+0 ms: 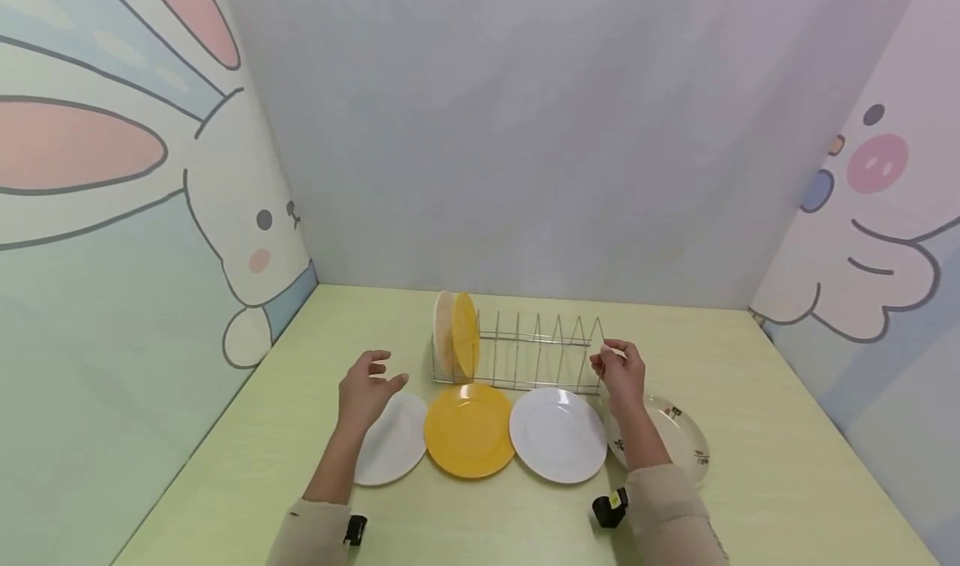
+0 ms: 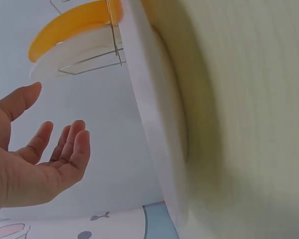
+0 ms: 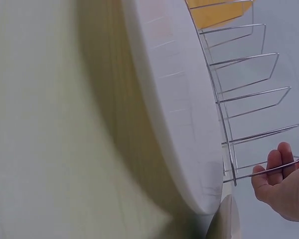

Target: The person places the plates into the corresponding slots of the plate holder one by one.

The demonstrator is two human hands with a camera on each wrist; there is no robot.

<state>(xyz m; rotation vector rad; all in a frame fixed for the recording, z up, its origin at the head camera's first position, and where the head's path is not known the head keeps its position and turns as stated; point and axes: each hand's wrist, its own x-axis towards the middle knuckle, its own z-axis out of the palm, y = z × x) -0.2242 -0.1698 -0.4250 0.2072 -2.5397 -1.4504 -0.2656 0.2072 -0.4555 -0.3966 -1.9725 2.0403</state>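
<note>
My right hand [image 1: 622, 374] grips the right end wire of a metal dish rack [image 1: 536, 384], its fingers curled round the wire in the right wrist view. At the rack's left end, a white plate [image 1: 443, 333] and a yellow plate [image 1: 467, 337] stand upright side by side. My left hand [image 1: 365, 389] hovers with nothing in it, thumb and fingers spread apart, over a white plate [image 1: 395, 443] lying flat. Along the rack's front lie a yellow plate [image 1: 470, 431], another white plate [image 1: 558, 435] and a patterned plate [image 1: 678, 437], partly hidden by my right forearm.
The plates and rack share a pale yellow-green table [image 1: 780, 433]. A plain grey panel [image 1: 517, 132] rises behind it. Side panels with cartoon animals bound the left and right edges.
</note>
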